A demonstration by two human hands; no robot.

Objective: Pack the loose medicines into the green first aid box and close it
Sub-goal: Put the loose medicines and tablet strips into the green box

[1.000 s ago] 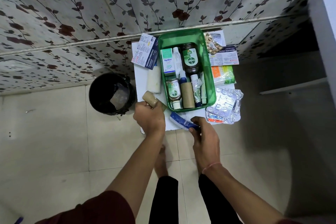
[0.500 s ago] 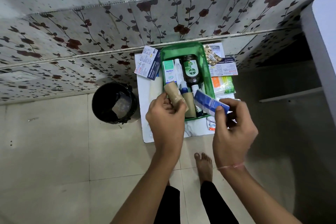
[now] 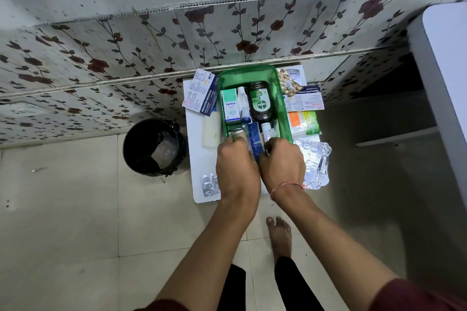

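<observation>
On the floor at far left: one black bin. One green first aid box sits open on the white table. Left hand and right hand together press one blue tube inside; finger grip unclear. One foil strip pile rightmost.

Home (floral wall, tiled floor)

"Optibex" on the green-white carton, "Dettol" on the brown bottle, "MEDICATED DRESSINGS" on the leaning box.
</observation>
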